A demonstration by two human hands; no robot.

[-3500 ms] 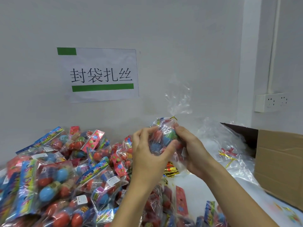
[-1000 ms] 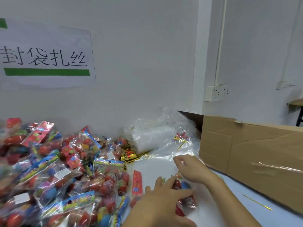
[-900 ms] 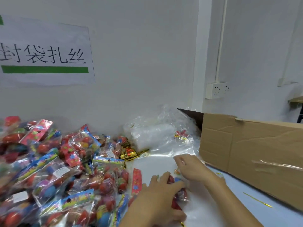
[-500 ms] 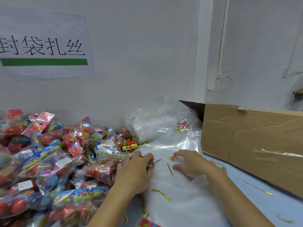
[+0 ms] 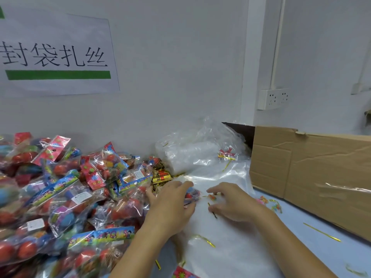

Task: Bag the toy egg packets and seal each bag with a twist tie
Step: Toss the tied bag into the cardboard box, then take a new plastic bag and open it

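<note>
A big pile of toy egg packets [image 5: 70, 197] fills the left of the table. My left hand [image 5: 172, 205] reaches to the pile's right edge, fingers curved round one toy egg packet [image 5: 192, 194] with red and blue eggs. My right hand [image 5: 232, 201] hovers beside it with loosely curled fingertips on the flat stack of clear bags [image 5: 220, 177]. A gold twist tie [image 5: 214, 214] lies just under its thumb. Whether it pinches anything is unclear. A bundle of gold twist ties [image 5: 160, 177] lies behind my left hand.
A cardboard box [image 5: 311, 177] stands on the right. A wrapped bundle of clear bags [image 5: 190, 153] leans on the wall. Loose gold ties [image 5: 321, 231] lie scattered on the table. The wall behind carries a paper sign [image 5: 56, 55] and a socket [image 5: 273, 99].
The tied bag I held up earlier has left my hands. Since then my left hand moved to the pile's edge onto a packet, and my right hand settled on the clear bags.
</note>
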